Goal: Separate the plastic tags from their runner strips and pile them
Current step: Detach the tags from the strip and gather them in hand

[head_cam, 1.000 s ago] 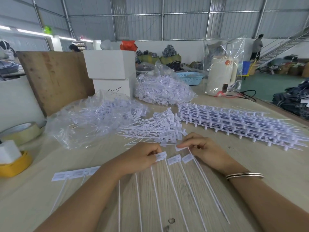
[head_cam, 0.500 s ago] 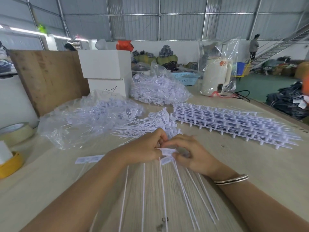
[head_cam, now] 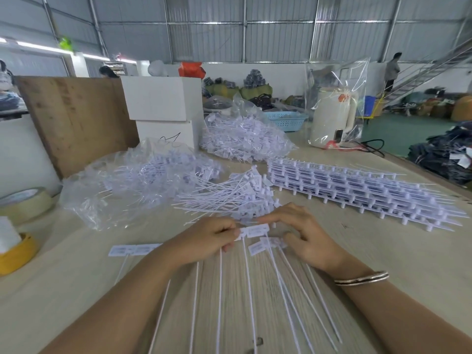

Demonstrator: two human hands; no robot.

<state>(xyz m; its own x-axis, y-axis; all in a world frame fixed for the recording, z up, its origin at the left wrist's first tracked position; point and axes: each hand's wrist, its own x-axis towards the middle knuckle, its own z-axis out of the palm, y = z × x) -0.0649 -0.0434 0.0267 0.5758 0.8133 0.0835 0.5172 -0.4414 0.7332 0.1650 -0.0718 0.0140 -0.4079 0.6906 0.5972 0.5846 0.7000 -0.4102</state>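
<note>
Both hands pinch white tags.

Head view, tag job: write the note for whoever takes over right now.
Left hand: pinches the tag heads of the strip being worked, tails pointing toward the person.
Right hand: fingers curled on the same tags.
Done: loose pile just beyond the hands; one short strip piece lies to the left.
Left: the stack of unseparated strips on the right of the table, plus the tags in hand.
</note>
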